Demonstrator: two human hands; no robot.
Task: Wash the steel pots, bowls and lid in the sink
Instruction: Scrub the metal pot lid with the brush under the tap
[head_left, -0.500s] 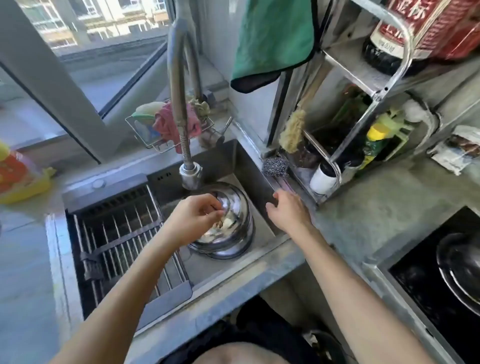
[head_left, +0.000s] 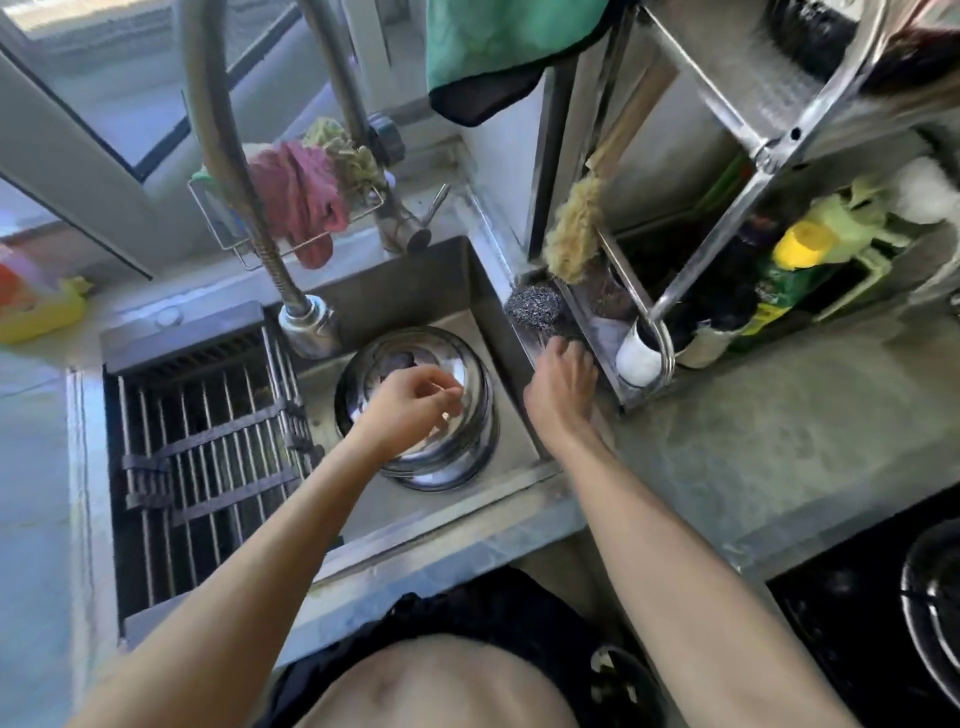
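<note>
Over the sink (head_left: 519, 291), right basin: stacked steel bowls (head_left: 415, 410), upside down, just under the faucet head (head_left: 310, 325).
Bowl count: at least 2 rims visible at the near edge; maybe 3, glare blurs the stack.
Left hand (head_left: 410, 408): above the top bowl, fingers loosely curled, tips near the thumb. Looks empty, nothing gripped; contact with the bowl's surface unclear.
Bowls vs left fingers: bowl dome sits directly below and beyond the fingertips, wrist crosses the near-left rim.
Right hand (head_left: 563, 382): on the sink's right ledge, apart from the bowls, fingers bent down onto a dark steel scrubber (head_left: 563, 343). Whether it's gripped or only touched: cannot tell, fingertips hide it.
Scrubbers: 2 — the one under the right hand, plus 1 round steel-wool ball (head_left: 535, 306) just behind it on the same ledge.
Drain rack (head_left: 208, 447): 1, fills the sink's left half, beside the bowls.
Metal shelf rack (head_left: 727, 156): 1, right of the ledge, holding bottles and 1 tan brush (head_left: 574, 228).
Cloths: 1 green (head_left: 493, 41) hanging above, 1 pink (head_left: 301, 202) in the wire basket behind the faucet.
Stove (head_left: 883, 597): 1, bottom right, well apart.
</note>
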